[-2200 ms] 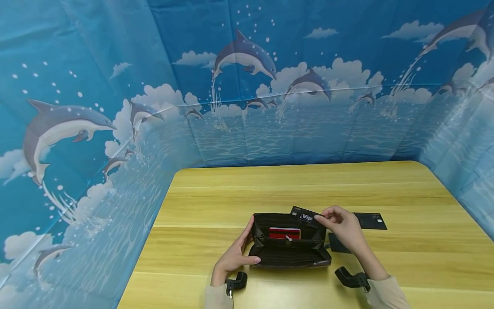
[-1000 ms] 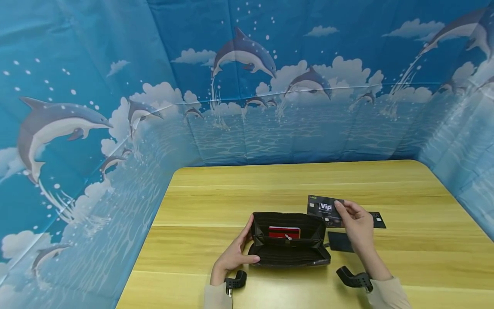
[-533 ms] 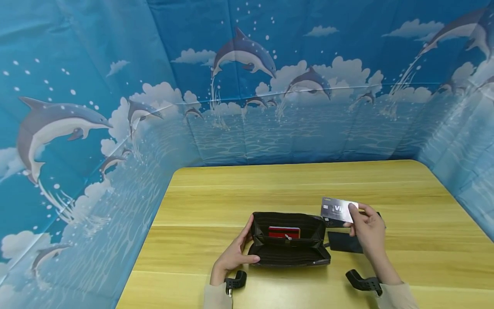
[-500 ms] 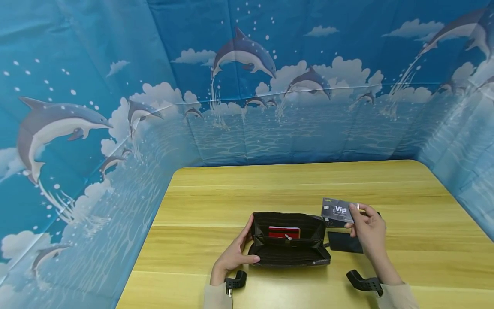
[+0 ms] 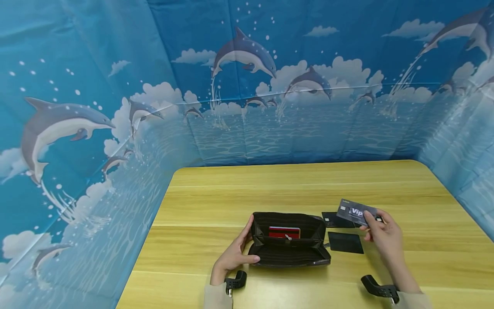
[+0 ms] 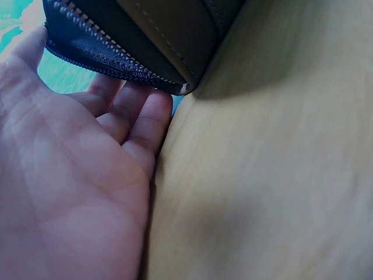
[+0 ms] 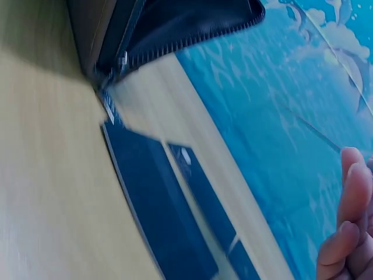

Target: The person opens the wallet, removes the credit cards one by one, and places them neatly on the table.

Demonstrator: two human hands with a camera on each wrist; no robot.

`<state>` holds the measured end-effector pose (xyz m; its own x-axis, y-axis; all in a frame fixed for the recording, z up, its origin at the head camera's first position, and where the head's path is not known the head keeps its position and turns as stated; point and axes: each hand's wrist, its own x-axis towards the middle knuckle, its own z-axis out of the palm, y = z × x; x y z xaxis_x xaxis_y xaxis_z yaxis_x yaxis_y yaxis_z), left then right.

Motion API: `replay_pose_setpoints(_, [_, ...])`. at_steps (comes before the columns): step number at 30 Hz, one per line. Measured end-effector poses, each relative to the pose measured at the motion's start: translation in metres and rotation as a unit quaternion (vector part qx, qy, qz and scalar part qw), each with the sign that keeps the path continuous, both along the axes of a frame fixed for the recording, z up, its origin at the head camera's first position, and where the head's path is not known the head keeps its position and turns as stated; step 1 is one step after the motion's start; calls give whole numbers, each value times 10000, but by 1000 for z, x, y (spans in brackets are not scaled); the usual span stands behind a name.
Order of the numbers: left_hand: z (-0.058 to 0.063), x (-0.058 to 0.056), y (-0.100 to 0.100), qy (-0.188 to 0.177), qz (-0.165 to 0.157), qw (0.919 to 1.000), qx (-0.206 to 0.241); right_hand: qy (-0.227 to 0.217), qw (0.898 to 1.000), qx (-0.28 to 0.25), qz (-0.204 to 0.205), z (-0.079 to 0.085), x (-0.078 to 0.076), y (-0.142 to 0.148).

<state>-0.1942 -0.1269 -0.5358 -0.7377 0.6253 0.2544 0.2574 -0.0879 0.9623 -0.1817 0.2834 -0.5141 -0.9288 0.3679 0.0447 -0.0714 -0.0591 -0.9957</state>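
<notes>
An unzipped dark long wallet (image 5: 289, 255) stands gaping on the table, a red card (image 5: 283, 232) tucked in its inner pocket. My left hand (image 5: 233, 256) holds its left end, thumb on the front flap and fingers at the far side; in the left wrist view those fingers (image 6: 152, 114) meet the zippered edge. To the right, my right hand (image 5: 386, 236) pinches a dark grey Vip card (image 5: 349, 210) between thumb and fingers, raised over other black cards (image 5: 330, 219) on the table. Only a thin edge of the held card (image 7: 317, 130) shows in the right wrist view.
A plain black card-like rectangle (image 5: 346, 243) lies right of the wallet, by its zipper pull (image 5: 326, 245). The wooden table (image 5: 231, 189) has a dolphin-printed blue curtain (image 5: 247, 128) behind it and to its sides.
My right hand has drawn the Vip card up from the wallet's right part and carried it rightward over the cards on the table. My left hand and the wallet stay put.
</notes>
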Motion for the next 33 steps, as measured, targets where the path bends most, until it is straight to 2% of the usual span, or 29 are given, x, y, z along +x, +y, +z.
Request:
replay_pose_setpoints(5, [0, 0, 0, -12, 7, 10000, -16, -311, 9974, 624, 165, -4, 7, 18])
replay_pose_setpoints(10, [-1, 0, 0, -11, -16, 10000, 14, -736, 9878, 1373, 60, -8, 11, 32])
replay_pose_setpoints(15, [-2, 0, 1, 0, -19, 10000, 20, -1158, 9813, 1523, 237, -15, 15, 42])
replay_pose_setpoints(18, [-2, -1, 1, 13, -15, 10000, 14, -1428, 9730, 1780, 357, -20, 19, 45])
replay_pose_setpoints(20, [-2, -1, 1, 1, -4, 10000, 6, -1571, 9674, 1951, 369, -22, 21, 47])
replay_pose_setpoints(27, [-1, -1, 1, 19, -18, 10000, 28, -1957, 9601, 1967, 347, -25, 30, 62])
replay_pose_setpoints(33, [-1, 0, 1, -31, 29, 10000, 50, -2232, 9480, 2243, 357, -25, 33, 70])
